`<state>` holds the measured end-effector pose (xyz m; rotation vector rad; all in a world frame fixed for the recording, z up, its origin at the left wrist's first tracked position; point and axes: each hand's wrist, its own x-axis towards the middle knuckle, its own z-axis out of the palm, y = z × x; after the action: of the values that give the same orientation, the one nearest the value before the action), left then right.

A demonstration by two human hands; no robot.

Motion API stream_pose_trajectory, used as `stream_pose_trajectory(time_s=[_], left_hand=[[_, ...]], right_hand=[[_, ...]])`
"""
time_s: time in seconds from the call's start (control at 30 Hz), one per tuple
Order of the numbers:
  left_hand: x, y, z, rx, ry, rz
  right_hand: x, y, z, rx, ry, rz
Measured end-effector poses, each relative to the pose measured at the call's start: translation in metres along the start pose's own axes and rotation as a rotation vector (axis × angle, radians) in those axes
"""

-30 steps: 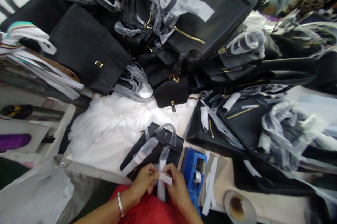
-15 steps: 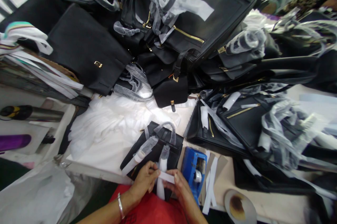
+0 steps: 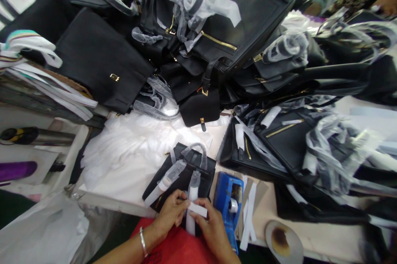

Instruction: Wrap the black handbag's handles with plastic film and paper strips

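A small black handbag with plastic-wrapped handles and straps lies at the table's front edge, against the red cloth at my lap. Over its right strap, which is wrapped in white, both hands pinch a short white paper strip. My left hand has thumb and forefinger closed at the strip's left end. My right hand grips the strip's right part between thumb and fingers. A blue tape dispenser stands just right of my right hand.
White and grey paper strips and a tape roll lie to the right. Black bags with wrapped straps pile up right and behind. Crumpled white tissue covers the left. A metal flask lies far left. People stand at the back.
My right hand has shifted its hold, its fingers now bent round the strip's right end. The left hand has barely moved. The view has shifted slightly.
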<state>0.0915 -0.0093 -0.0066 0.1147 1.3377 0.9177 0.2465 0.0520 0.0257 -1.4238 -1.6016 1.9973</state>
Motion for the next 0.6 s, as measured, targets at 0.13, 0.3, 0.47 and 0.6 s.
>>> stream_pose_trajectory(time_s=[0.13,0.3,0.47,0.6], left_hand=[[0.0,0.0,0.0,0.003,-0.015,0.014],[0.002,-0.004,-0.001,0.052,-0.02,0.022],[0.005,-0.003,0.001,0.075,0.025,0.032],[0.004,0.002,0.005,0.047,0.057,0.024]], right_hand=[[0.002,0.0,0.0,0.023,-0.002,0.022],[0.004,0.003,0.003,0.046,0.011,0.066],[0.002,-0.003,0.004,0.075,0.043,0.068],[-0.002,0.001,0.01,0.222,0.083,0.14]])
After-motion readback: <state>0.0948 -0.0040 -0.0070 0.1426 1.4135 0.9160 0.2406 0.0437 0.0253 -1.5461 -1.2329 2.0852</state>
